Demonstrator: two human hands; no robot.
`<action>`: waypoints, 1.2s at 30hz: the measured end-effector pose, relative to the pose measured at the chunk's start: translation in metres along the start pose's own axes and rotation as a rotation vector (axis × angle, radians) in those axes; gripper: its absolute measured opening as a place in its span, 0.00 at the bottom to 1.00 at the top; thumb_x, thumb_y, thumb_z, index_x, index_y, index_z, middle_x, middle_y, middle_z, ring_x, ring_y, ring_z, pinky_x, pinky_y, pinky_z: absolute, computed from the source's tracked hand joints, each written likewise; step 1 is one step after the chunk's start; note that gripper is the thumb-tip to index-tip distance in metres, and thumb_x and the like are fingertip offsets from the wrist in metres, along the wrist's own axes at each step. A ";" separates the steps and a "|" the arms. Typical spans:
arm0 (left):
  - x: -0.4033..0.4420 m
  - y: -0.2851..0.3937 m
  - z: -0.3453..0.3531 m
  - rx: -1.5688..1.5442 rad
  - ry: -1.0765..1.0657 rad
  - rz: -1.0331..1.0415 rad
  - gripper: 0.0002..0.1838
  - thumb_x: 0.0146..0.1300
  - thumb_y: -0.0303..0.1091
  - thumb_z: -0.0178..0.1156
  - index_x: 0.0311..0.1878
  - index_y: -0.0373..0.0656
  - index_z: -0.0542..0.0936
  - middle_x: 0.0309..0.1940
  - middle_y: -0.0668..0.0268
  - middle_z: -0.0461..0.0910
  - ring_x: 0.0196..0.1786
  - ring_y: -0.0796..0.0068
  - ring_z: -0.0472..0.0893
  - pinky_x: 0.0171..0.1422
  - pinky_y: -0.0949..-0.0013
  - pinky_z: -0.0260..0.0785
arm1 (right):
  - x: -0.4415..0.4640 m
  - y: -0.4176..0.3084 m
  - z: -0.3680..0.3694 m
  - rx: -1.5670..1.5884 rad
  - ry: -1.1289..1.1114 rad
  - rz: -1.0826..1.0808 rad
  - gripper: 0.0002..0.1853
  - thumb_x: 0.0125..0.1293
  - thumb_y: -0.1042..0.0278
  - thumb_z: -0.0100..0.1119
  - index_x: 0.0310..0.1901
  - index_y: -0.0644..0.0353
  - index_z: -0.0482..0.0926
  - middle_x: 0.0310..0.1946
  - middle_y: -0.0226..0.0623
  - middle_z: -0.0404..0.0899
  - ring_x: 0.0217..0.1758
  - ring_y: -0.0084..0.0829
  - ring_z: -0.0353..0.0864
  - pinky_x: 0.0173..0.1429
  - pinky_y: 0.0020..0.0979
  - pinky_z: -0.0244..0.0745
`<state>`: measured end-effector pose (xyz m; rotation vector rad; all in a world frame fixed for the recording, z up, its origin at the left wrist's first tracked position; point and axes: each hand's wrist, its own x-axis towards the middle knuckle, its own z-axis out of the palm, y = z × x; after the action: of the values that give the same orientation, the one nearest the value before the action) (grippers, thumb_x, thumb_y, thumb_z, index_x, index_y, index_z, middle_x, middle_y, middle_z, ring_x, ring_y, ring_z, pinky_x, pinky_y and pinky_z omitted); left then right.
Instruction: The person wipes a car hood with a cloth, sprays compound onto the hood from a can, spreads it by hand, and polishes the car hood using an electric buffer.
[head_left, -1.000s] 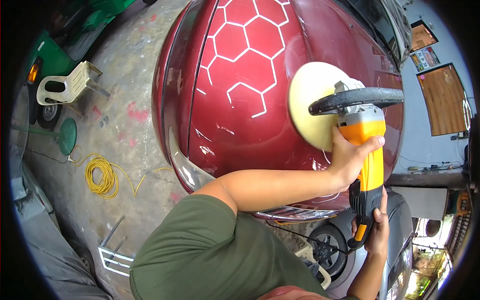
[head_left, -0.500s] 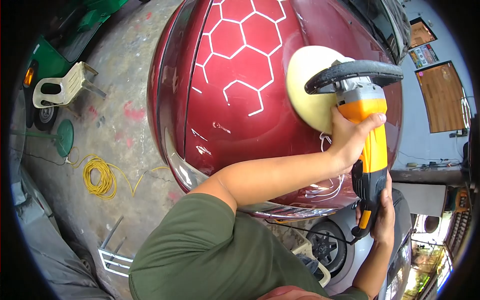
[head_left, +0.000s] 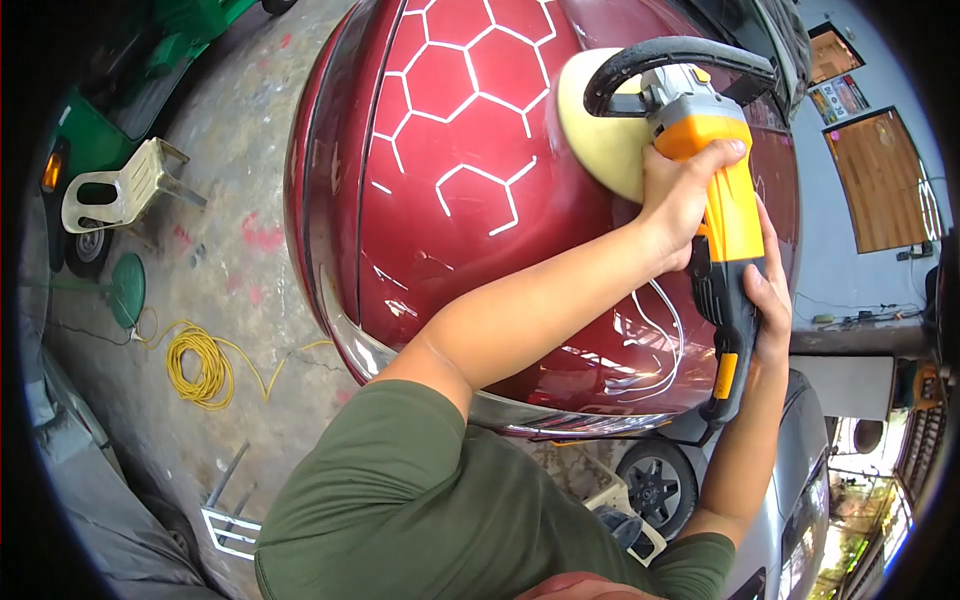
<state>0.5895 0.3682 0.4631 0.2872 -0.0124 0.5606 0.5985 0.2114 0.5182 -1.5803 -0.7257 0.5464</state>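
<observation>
A yellow-and-black power polisher [head_left: 737,215] with a grey metal head sits toward two o'clock in the view, its round, pale-yellow foam pad [head_left: 588,120] against a glossy maroon car hood [head_left: 430,290]. The left hand [head_left: 680,205] is wrapped around the yellow body just behind the head, thumb over the top; the right hand [head_left: 773,315], between four and five o'clock from it, clasps the black rear section. A curved black handle [head_left: 622,62] arches over the head. White hexagon outlines [head_left: 477,94] cover the hood near twelve o'clock. Farther out at two o'clock, a multicoloured printed sheet [head_left: 838,100] bears writing too small to read. A cream plastic chair [head_left: 135,185] stands between nine and ten o'clock, a coiled yellow cord [head_left: 190,380] near eight
</observation>
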 end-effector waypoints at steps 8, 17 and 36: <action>-0.003 -0.007 -0.001 0.052 -0.020 0.010 0.22 0.63 0.40 0.73 0.53 0.38 0.78 0.40 0.62 0.84 0.39 0.71 0.88 0.46 0.64 0.85 | -0.004 0.003 -0.002 0.059 0.044 0.031 0.51 0.58 0.63 0.69 0.83 0.65 0.57 0.73 0.54 0.72 0.72 0.42 0.79 0.77 0.37 0.73; -0.060 -0.030 0.008 0.035 0.104 0.037 0.20 0.65 0.38 0.74 0.54 0.41 0.79 0.42 0.66 0.83 0.41 0.76 0.86 0.47 0.66 0.83 | -0.057 -0.004 -0.006 -0.041 0.090 0.085 0.59 0.52 0.55 0.74 0.83 0.68 0.56 0.76 0.52 0.70 0.77 0.43 0.74 0.82 0.40 0.65; -0.060 -0.010 0.009 -0.032 0.011 -0.061 0.18 0.64 0.36 0.74 0.53 0.41 0.80 0.44 0.66 0.84 0.44 0.76 0.86 0.50 0.67 0.81 | -0.052 -0.011 0.006 0.014 0.150 0.126 0.56 0.54 0.58 0.72 0.83 0.69 0.56 0.77 0.54 0.68 0.78 0.45 0.74 0.83 0.42 0.66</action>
<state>0.5448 0.3267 0.4637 0.2526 -0.0022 0.5008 0.5570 0.1790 0.5247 -1.6425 -0.5104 0.5172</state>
